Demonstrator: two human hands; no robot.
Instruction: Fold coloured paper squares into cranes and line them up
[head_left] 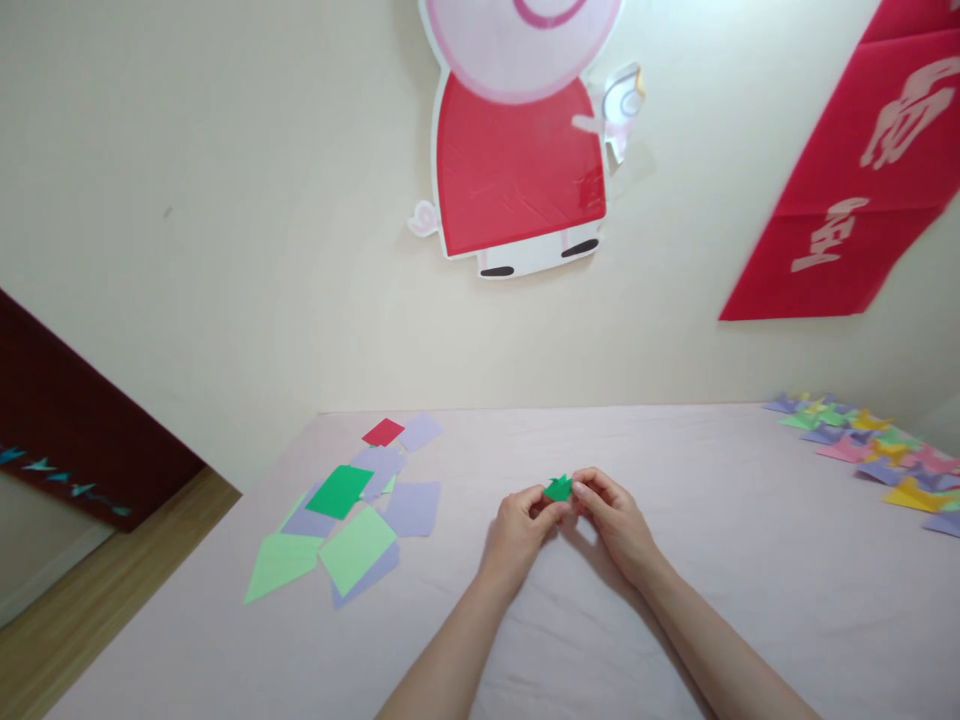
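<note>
So, wall (pixel 225 200): one pale cream surface that fills the upper half of our view.
Table (pixel 675 620): one, pale pink, running from the wall towards us; everything we handle lies on it or just above it.
Banner (pixel 847 190): one red sheet with white characters, hanging aslant on the wall at the upper right.
Cartoon cut-out (pixel 517 170): one figure in a red dress, stuck to the wall above the middle of the table, its head cut off by the frame's top edge.
Dark panel (pixel 67 420): one deep-red slab at the far left, with a strip of wooden floor (pixel 112 570) below it.
Flat sheets (pixel 352 500): a loose overlapping spread on the table's left side. We count one red, one dark green, two light green in full view and about five lilac; a sliver or two of green peeks out from underneath.
Folded pieces (pixel 877 445): a heap at the table's far right edge in lilac, yellow, green and pink, too overlapped for us to count.
Left hand (pixel 517 530): one of our two, thumb and fingertips pinched together on the left side of the green piece.
Right hand (pixel 615 520): fingers curled, tips clamped on the same piece from the right, touching the left hand's fingers.
Green folded paper (pixel 558 488): one small, dark green piece with pointed corners. It is held between both hands just above the middle of the table, well apart from both piles.
</note>
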